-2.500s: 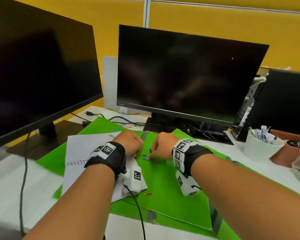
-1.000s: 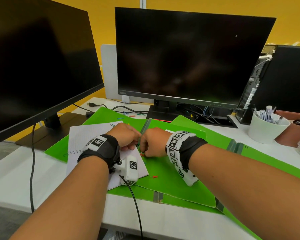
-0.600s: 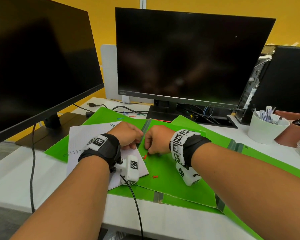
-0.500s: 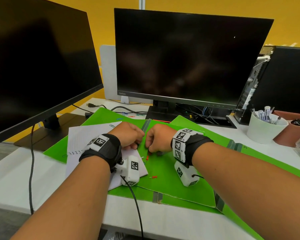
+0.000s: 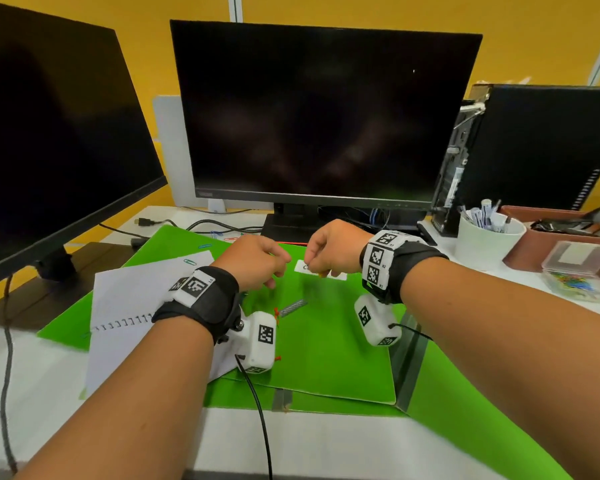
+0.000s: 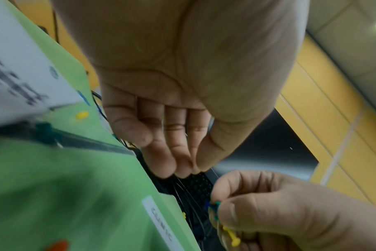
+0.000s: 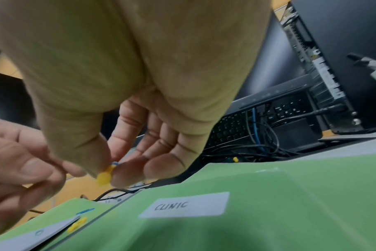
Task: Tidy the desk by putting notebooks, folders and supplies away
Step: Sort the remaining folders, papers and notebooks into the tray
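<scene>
On the white bench [image 5: 32,382] before dark monitors, the right hand [image 5: 333,249] pinches small coloured plastic push pins [image 7: 105,175], the slack-fingered left hand [image 5: 253,265] empty just beside it; a red pin [image 5: 276,311] lies below, nearer the left

My white desk [image 5: 32,372] carries overlapping bright green card folders [image 5: 326,348], two black monitor stands, a white paper-filled cup [image 5: 482,242] and cables.

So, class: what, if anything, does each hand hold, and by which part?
Right hand pinches small coloured plastic pushpins by their heads, thumb against fingertips. Left hand holds nothing.
</scene>
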`<state>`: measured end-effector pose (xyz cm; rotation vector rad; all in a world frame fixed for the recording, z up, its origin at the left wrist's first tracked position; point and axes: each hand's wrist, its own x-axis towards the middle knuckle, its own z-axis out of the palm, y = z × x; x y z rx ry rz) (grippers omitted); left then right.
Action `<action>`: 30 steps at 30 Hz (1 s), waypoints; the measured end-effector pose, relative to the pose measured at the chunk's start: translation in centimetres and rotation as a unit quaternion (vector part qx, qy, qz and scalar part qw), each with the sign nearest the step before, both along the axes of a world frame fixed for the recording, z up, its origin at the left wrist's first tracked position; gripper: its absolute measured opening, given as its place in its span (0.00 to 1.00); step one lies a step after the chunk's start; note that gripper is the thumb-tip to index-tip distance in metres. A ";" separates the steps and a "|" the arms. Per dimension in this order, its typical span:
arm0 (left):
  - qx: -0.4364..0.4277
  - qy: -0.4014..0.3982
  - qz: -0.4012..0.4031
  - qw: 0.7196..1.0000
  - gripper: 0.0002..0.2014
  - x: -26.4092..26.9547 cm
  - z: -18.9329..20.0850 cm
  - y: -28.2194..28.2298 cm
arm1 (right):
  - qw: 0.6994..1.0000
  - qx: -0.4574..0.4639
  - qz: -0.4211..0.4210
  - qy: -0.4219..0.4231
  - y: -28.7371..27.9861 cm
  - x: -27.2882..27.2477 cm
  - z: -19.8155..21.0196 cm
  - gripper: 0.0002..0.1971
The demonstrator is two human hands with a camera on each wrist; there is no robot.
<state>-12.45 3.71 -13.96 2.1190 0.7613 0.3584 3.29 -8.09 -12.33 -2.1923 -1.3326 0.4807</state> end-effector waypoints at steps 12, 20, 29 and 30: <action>0.104 -0.098 -0.122 0.982 0.07 12.9 1.2 -11.5 | 0.990 0.023 -0.140 0.008 -13.9 10.1 0.8 0.04; 0.213 -0.044 -0.278 0.936 0.09 24.8 3.5 -21.4 | 0.945 0.041 -0.323 0.004 -28.0 19.2 2.2 0.03; 0.234 0.015 -0.392 0.890 0.14 33.4 2.3 -32.1 | 0.873 -0.054 -0.475 -0.095 -38.1 25.0 2.9 0.05; 0.229 0.027 -0.401 0.887 0.17 34.1 1.9 -33.0 | 0.864 -0.064 -0.489 -0.105 -38.6 25.4 2.8 0.05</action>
